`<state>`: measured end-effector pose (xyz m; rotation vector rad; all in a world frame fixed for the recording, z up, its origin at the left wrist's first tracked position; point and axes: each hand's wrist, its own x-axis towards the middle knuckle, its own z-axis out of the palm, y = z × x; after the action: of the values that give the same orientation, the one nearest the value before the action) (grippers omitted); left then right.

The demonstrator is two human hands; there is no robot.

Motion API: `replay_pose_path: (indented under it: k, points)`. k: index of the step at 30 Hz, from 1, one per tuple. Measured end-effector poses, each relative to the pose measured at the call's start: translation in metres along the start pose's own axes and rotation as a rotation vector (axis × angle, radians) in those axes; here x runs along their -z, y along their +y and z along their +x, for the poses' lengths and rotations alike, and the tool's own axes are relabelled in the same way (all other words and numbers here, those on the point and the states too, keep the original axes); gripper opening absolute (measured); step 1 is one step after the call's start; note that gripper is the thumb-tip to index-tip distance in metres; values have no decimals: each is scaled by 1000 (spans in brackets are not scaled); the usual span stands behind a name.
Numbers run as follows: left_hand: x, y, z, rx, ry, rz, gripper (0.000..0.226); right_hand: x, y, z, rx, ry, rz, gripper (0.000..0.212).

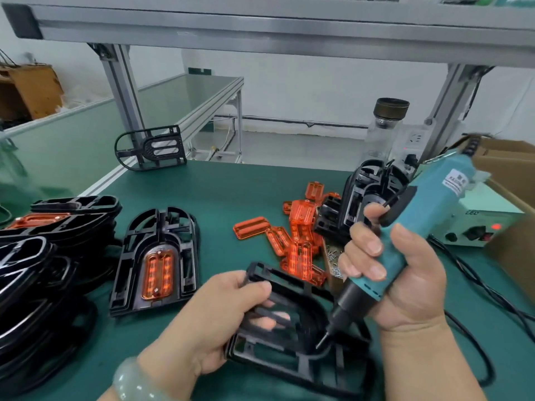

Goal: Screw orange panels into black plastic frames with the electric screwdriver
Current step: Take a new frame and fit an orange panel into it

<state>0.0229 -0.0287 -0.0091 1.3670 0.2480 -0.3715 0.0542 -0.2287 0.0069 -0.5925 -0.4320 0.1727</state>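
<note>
I see the left hand (231, 308) curling its fingers through a black frame (292, 351) on the green mat (231, 192). The right hand (405, 279) is wrapped tight round the blue screwdriver (405, 227), bit down on that frame. Orange panels (298, 244) are heaped behind. A small brown box (334, 285) holds screws. I can't tell what's in the capped glass bottle (382, 134).

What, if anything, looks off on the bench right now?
The black frame gripped by the left hand holds no orange panel: fingers show through its opening, yet the screwdriver in the right hand points into it. The spare orange panels lie in a loose, tilted heap behind.
</note>
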Motion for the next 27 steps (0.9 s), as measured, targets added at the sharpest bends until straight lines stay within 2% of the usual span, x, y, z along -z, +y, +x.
replay_pose_path:
  k: [3,6,9,11,13,16,19,23,27]
  points:
    - [-1,-15,-7,48,19,20,12,1,5,1,-33,-10,-6,36]
    - [2,-22,-10,32,111,124,14,1,8,1,-58,-27,-33,35]
    - [6,-27,-7,-118,252,405,19,1,9,2,-70,-29,-40,35]
    - [9,-25,-7,-213,378,585,36,2,9,1,-70,-19,-39,36]
    - [13,-20,-7,-301,437,774,47,3,8,1,-68,-14,-32,36]
    - [16,-11,-7,-392,463,1029,48,4,6,1,-56,-3,-34,37]
    - [14,-1,-6,-425,490,1209,39,5,6,2,-50,3,-39,38]
    - [5,15,5,-480,450,1389,34,5,4,2,-43,10,-29,38]
    - [-3,18,21,-436,154,1403,45,3,3,2,-21,30,-21,40]
